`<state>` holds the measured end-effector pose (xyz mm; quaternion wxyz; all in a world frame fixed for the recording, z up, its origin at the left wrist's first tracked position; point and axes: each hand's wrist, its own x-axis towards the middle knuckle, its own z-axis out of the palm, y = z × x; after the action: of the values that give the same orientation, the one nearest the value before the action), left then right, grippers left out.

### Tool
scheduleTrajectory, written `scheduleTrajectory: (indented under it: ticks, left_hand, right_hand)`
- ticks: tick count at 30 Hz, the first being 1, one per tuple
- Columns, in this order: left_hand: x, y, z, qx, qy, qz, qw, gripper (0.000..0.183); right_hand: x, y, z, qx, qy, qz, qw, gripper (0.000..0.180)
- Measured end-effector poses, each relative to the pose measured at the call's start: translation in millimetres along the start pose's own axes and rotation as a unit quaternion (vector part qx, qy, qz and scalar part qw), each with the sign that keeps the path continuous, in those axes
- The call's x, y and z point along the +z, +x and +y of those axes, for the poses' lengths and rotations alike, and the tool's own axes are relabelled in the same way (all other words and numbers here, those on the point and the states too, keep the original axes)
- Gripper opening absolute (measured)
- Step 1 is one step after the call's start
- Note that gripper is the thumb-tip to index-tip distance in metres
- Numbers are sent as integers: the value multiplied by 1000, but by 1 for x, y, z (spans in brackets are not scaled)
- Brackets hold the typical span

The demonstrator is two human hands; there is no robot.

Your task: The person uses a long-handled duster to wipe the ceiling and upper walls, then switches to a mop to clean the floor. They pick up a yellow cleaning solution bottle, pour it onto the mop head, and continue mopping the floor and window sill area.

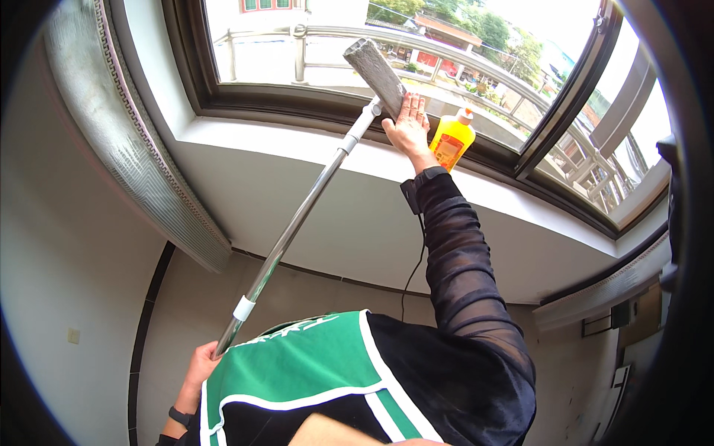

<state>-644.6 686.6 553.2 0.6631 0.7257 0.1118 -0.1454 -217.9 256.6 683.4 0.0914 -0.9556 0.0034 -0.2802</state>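
A window-washing tool with a telescopic metal pole (301, 220) slants from lower left up to the window. Its grey fabric-covered head (375, 72) lies tilted against the lower part of the glass. My left hand (203, 365) is closed around the pole's lower end, beside my green apron. My right hand (410, 131) lies with its palm on the lower end of the grey head, fingers pointing up; whether it grips the head is unclear. Just right of that hand, a yellow bottle with an orange cap (453, 139) stands on the white windowsill (268, 134).
A dark window frame (279, 108) surrounds the glass, with a metal railing (334, 36) outside. A patterned silvery curtain (139, 150) hangs at the left, another (608, 279) at the right. A black cable (415, 267) hangs from my right wrist. Furniture stands at the far right.
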Motion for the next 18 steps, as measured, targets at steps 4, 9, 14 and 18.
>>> scheduleTrajectory:
  ticks: [4, 9, 14, 18]
  left_hand:
    - [-1, 0, 1, 8, 35, 3, 999, 18]
    - [-2, -1, -4, 2, 41, 2, 999, 19]
    - [-1, 0, -6, 16, 38, 3, 999, 17]
    - [1, 2, -9, 22, 26, 1, 999, 15]
  right_hand:
    - [4, 0, -3, 26, -97, -21, 995, 85]
    - [16, 9, -23, 75, -248, -20, 966, 70]
    - [-14, -13, -40, 67, -327, -112, 936, 60]
    - [-57, -74, -22, -57, -120, -104, 986, 38]
